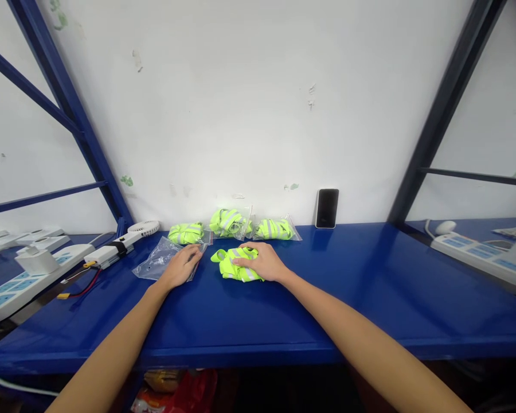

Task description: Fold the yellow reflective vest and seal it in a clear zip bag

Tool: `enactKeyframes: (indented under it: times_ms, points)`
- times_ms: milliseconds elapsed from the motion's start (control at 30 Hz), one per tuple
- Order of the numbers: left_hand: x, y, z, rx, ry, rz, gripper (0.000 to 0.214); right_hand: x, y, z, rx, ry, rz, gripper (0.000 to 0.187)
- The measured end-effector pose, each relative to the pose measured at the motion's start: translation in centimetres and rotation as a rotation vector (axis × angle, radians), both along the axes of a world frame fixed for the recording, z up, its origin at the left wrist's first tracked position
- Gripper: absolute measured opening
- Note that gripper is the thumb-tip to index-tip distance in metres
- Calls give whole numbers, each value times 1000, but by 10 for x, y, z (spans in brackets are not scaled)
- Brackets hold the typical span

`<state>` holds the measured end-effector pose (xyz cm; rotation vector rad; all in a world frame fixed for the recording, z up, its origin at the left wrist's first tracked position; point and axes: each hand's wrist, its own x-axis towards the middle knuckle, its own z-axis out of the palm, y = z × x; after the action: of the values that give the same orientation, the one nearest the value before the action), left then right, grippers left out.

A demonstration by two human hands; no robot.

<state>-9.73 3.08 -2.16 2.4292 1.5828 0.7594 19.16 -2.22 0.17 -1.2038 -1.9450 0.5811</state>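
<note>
My right hand (258, 261) lies flat on a folded neon-yellow reflective vest (237, 266), fingers across its top. My left hand (180, 266) rests on a clear plastic bag (158, 259), its fingers reaching the bag's far edge. Just beyond the hands, along the wall, lie a bundled yellow vest (186, 233) and several more in clear bags (229, 222). Another bagged vest (274, 229) is farthest right. Neither hand touches these.
The hands work on a blue steel shelf (370, 298) against a white wall. A black phone (327, 208) leans there. On the left are a white power strip (21, 284), a small white fan (143, 228) and a red-and-black wire (88, 287). Another power strip (477, 255) lies right.
</note>
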Motion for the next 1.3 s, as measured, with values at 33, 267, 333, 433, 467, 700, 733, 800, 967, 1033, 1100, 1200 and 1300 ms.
enactKeyframes:
  times_ms: [33,267,333,433,467,700,733,800,967,1033,1100,1200,1300]
  points:
    - [0,1,-1,8,-19,4,36,-1,0,1,0,7,9,52]
    - [31,-15,11,178,90,-62,26,-4,-5,10,22,120,85,52]
    - [38,-20,14,162,69,-121,25,-2,-5,12,16,136,113,52]
    - [39,-24,16,154,0,-144,27,5,-4,13,-3,118,110,51]
    - [38,-25,17,166,-19,-126,28,7,-4,13,-5,108,104,50]
    - [41,-35,24,246,33,-130,29,12,-4,14,30,56,93,47]
    - [42,-36,26,249,47,-146,29,12,-4,14,35,46,89,47]
    - [44,-39,28,245,63,-170,30,12,-4,14,41,24,80,48]
    - [47,-43,29,218,47,-206,28,12,-5,17,96,-50,56,55]
    - [49,-44,30,227,57,-190,26,13,-5,17,115,-99,37,57]
    - [50,-44,30,243,65,-160,26,14,-4,17,125,-159,11,58]
    - [50,-43,29,292,96,-139,26,13,-4,16,155,-224,-22,57]
    - [51,-43,27,343,146,-145,25,8,-6,14,177,-248,-29,58]
